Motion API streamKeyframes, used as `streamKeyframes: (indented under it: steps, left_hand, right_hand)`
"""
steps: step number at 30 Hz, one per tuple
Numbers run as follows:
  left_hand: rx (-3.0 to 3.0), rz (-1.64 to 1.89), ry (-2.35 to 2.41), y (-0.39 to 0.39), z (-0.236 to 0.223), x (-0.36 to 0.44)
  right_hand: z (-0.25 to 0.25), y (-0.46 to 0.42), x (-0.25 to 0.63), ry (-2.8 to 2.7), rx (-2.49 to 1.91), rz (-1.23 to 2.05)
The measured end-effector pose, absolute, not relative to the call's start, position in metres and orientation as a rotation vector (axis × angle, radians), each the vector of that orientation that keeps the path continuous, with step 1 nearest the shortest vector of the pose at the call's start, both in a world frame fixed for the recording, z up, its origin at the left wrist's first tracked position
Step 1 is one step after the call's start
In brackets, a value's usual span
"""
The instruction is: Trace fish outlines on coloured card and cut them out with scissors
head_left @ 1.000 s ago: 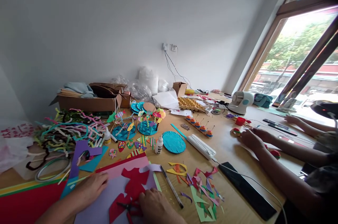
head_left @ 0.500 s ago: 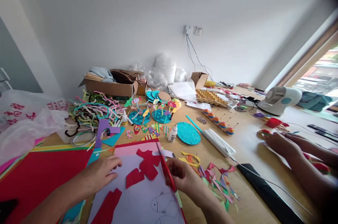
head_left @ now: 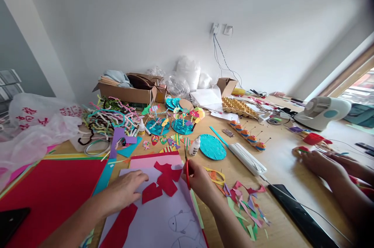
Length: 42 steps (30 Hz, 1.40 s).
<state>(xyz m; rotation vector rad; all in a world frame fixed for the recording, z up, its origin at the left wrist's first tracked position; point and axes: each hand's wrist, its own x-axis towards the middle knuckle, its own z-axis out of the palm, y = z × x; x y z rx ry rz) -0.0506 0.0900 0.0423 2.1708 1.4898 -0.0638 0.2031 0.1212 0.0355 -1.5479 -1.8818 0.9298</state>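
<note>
Red-handled scissors [head_left: 187, 174] stand nearly upright in my right hand [head_left: 199, 179], fingers wrapped round the handle and the blades pointing away from me. My left hand [head_left: 128, 188] hovers or rests at the left side of the lavender paper [head_left: 157, 217], fingers spread and holding nothing. Between the hands lie cut red paper pieces [head_left: 168, 179]. A longer red strip [head_left: 119, 228] lies below my left hand. Fish outlines [head_left: 181, 222] are drawn in pencil on the lavender sheet near its lower right.
Red paper sheets [head_left: 52, 185] lie at left. Colourful scraps [head_left: 245, 205], a black slab [head_left: 300, 213] and a white power strip [head_left: 247, 158] are at right. A glue bottle [head_left: 194, 146] stands by a blue disc [head_left: 212, 147]. Another person's hands [head_left: 324, 164] work at far right.
The scissors have turned more upright in my right hand. My left hand has moved slightly nearer the red pieces. The whole view has shifted a little.
</note>
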Motion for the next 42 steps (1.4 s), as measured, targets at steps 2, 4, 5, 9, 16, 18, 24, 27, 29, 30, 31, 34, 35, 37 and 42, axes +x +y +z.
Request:
streamKeyframes:
  steps: [2,4,5,9,16,18,24,27,29,30,31,34,35,37,42]
  left_hand:
    - [2.152,-0.068,1.497,0.087,0.046,-0.06]
    - [2.119,-0.083,1.512,0.08,0.047,-0.071]
    - [2.101,-0.094,1.518,0.076,0.045,-0.077]
    - [2.057,-0.105,1.53,0.056,0.03,-0.094]
    - [2.115,0.122,1.52,0.054,0.032,-0.082]
    - [2.154,0.191,1.495,0.064,0.039,-0.069]
    - [2.264,0.237,1.436,0.111,0.033,-0.033]
    - [2.334,0.245,1.432,0.135,0.023,-0.022]
    - [2.39,0.232,1.402,0.146,0.016,-0.017]
    - [2.418,0.22,1.383,0.149,0.014,-0.014]
    - [2.441,0.204,1.369,0.152,0.011,-0.012]
    - [2.478,0.161,1.384,0.155,0.008,-0.007]
    - [2.483,0.148,1.397,0.156,0.007,-0.006]
    - [2.488,0.12,1.413,0.158,0.007,-0.005]
    - [2.492,0.053,1.385,0.164,0.007,-0.004]
  right_hand:
    - [0.03,0.12,0.2,-1.947,-1.582,0.838]
    - [0.024,0.118,0.197,-2.023,-1.609,0.773]
    - [0.021,0.117,0.196,-2.059,-1.616,0.757]
    - [0.013,0.114,0.195,-2.162,-1.644,0.72]
    - [0.017,0.118,0.197,-2.124,-1.735,0.602]
    - [0.016,0.12,0.199,-2.087,-1.757,0.572]
    - [0.005,0.123,0.207,-1.999,-1.781,0.534]
    - [0.001,0.124,0.209,-2.004,-1.78,0.548]
    - [-0.002,0.124,0.208,-2.03,-1.757,0.566]
    - [-0.004,0.123,0.207,-2.043,-1.742,0.574]
    - [-0.006,0.123,0.206,-2.055,-1.725,0.58]
    - [-0.012,0.123,0.203,-2.101,-1.698,0.563]
    - [-0.014,0.123,0.202,-2.12,-1.702,0.552]
    - [-0.016,0.125,0.201,-2.152,-1.716,0.539]
    - [-0.014,0.127,0.2,-2.149,-1.726,0.562]
